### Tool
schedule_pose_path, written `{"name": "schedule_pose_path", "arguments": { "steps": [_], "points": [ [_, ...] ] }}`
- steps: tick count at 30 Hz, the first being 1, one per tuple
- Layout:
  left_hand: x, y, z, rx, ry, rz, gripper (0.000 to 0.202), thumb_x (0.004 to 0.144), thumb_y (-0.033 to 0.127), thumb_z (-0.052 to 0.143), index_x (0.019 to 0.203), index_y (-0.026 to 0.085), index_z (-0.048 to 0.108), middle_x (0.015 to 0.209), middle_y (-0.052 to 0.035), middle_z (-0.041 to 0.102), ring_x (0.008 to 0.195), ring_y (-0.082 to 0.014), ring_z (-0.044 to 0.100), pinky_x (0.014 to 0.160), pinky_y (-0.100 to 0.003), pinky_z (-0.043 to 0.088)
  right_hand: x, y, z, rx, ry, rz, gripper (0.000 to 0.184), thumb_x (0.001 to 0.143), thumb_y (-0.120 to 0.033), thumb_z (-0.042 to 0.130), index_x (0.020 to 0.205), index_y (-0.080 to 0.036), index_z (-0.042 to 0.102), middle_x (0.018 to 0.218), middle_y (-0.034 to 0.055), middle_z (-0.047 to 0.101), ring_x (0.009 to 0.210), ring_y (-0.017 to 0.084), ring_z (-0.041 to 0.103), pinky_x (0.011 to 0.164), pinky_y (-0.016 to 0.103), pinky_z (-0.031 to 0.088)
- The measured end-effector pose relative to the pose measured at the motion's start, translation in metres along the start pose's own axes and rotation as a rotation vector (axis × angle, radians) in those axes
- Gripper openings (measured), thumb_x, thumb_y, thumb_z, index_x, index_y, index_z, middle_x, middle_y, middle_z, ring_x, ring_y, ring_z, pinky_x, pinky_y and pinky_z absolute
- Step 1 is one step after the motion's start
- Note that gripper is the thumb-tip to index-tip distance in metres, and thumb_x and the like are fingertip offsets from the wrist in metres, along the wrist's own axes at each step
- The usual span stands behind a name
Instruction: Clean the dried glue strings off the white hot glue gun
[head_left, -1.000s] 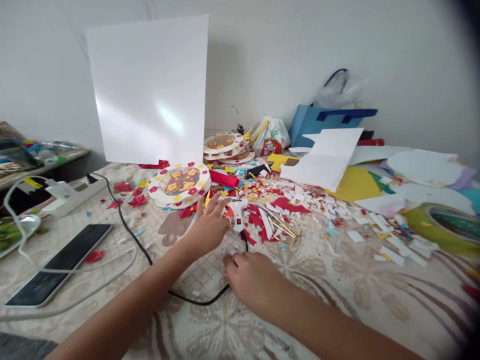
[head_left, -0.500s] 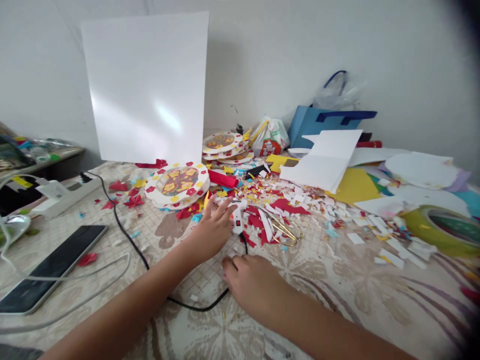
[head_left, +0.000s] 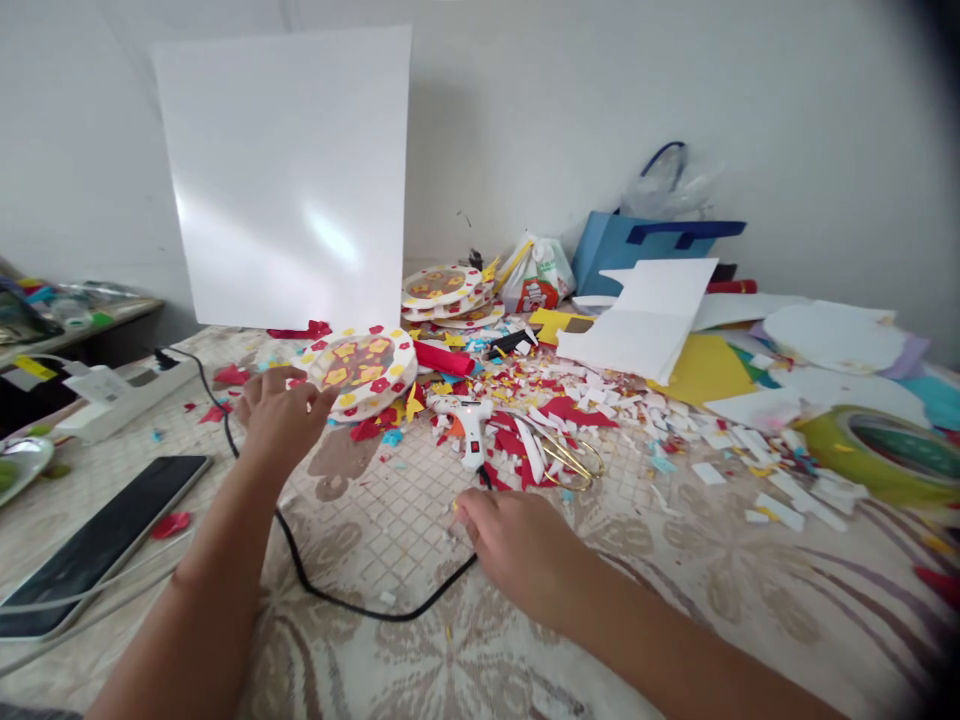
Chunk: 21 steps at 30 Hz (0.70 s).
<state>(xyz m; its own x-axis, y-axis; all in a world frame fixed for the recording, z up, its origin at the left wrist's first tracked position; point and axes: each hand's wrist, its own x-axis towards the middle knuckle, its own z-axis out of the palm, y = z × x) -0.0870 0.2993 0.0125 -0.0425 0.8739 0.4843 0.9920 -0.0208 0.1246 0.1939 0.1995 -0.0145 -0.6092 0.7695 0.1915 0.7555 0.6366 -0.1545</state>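
My left hand (head_left: 281, 415) is over the left rim of a white paper plate (head_left: 367, 405) trimmed with red and yellow paper flowers. Its fingers are bent but apart, with nothing visible in them; what lies beneath is hidden. Low in front, my right hand (head_left: 525, 550) is closed, thumb against the fingers. A tiny yellowish bit shows at its fingertips, too small to name. Just beyond lies a white glue gun (head_left: 472, 435), its black cord (head_left: 375, 612) running under the right hand. Gold-handled scissors (head_left: 574, 465) rest right of the glue gun.
Paper scraps (head_left: 600, 400) cover the middle. A phone (head_left: 105, 540) and power strip (head_left: 127, 400) lie left. A white board (head_left: 285, 180) leans on the wall near stacked plates (head_left: 442, 295). At right are a tape roll (head_left: 840, 465), white paper (head_left: 645, 320) and a blue bag (head_left: 637, 255).
My left hand has moved left, away from the glue gun, to the plate's left side. My right hand stays low near the cord, shifted slightly right.
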Motion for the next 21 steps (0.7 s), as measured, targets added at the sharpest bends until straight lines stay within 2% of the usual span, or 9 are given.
{"name": "schedule_pose_path", "arguments": {
  "steps": [3,5,7,10,13,15,19,21],
  "points": [
    [-0.002,0.0,0.01,0.028,-0.021,-0.05,0.024,0.079,0.034,0.047,0.072,0.017,0.062,0.122,-0.0166,0.046,0.117,-0.0425,0.035,0.088,-0.063,0.034,0.001,0.0,-0.001,0.01,0.009,-0.005,0.019,0.091,-0.015,0.036,0.084,-0.017,0.054,0.068,0.0023,0.066,0.057,0.016,0.06,0.045,0.028,0.024],
    [-0.003,0.003,0.014,0.033,-0.04,-0.013,0.014,0.077,0.026,0.05,0.075,0.02,0.062,0.124,-0.0126,0.045,0.121,-0.0386,0.034,0.093,-0.059,0.033,0.001,-0.001,0.0,0.011,0.01,-0.015,0.02,0.091,-0.017,0.036,0.082,-0.017,0.054,0.067,0.0021,0.065,0.056,0.015,0.059,0.045,0.029,0.022],
    [-0.004,0.006,0.015,0.041,-0.044,0.024,0.012,0.076,0.024,0.051,0.079,0.022,0.062,0.127,-0.0103,0.044,0.124,-0.036,0.031,0.097,-0.056,0.03,0.002,-0.002,0.001,0.01,0.01,-0.022,0.021,0.092,-0.018,0.036,0.082,-0.017,0.055,0.066,0.002,0.065,0.056,0.016,0.059,0.045,0.029,0.02],
    [-0.006,0.009,0.01,0.047,-0.024,0.034,0.02,0.077,0.037,0.054,0.089,0.022,0.061,0.127,-0.0129,0.043,0.123,-0.0377,0.031,0.096,-0.06,0.028,0.002,-0.003,-0.001,0.006,0.011,-0.031,0.022,0.091,-0.018,0.037,0.081,-0.017,0.056,0.066,0.0024,0.066,0.056,0.016,0.059,0.046,0.029,0.02],
    [-0.007,0.01,0.004,0.041,0.014,0.014,0.027,0.079,0.046,0.05,0.079,0.022,0.063,0.122,-0.0126,0.047,0.12,-0.0394,0.033,0.094,-0.062,0.03,0.001,-0.004,-0.004,0.022,0.024,-0.048,0.022,0.091,-0.019,0.038,0.08,-0.016,0.057,0.066,0.0026,0.065,0.057,0.017,0.059,0.047,0.03,0.022],
    [-0.008,0.012,0.002,0.047,0.044,0.026,0.026,0.081,0.04,0.048,0.073,0.022,0.065,0.12,-0.0116,0.048,0.119,-0.0403,0.033,0.091,-0.061,0.032,0.0,-0.004,-0.004,0.042,0.041,-0.062,0.022,0.091,-0.019,0.038,0.08,-0.016,0.057,0.066,0.0024,0.065,0.058,0.016,0.059,0.048,0.03,0.024],
    [-0.01,0.012,0.0,0.054,0.053,0.028,0.02,0.079,0.022,0.047,0.08,0.025,0.067,0.121,-0.0117,0.043,0.115,-0.0421,0.035,0.083,-0.061,0.037,0.0,-0.005,-0.005,0.056,0.03,-0.06,0.023,0.09,-0.019,0.038,0.08,-0.017,0.059,0.066,0.0024,0.065,0.058,0.016,0.059,0.049,0.029,0.026],
    [-0.009,0.011,0.0,-0.015,0.053,0.011,0.022,0.075,0.017,0.047,0.08,0.025,0.066,0.12,-0.0105,0.043,0.115,-0.0413,0.035,0.086,-0.062,0.034,0.0,-0.005,-0.005,0.057,0.01,-0.053,0.024,0.09,-0.02,0.038,0.08,-0.016,0.059,0.066,0.0028,0.066,0.057,0.016,0.059,0.049,0.029,0.026]
  ]
}}
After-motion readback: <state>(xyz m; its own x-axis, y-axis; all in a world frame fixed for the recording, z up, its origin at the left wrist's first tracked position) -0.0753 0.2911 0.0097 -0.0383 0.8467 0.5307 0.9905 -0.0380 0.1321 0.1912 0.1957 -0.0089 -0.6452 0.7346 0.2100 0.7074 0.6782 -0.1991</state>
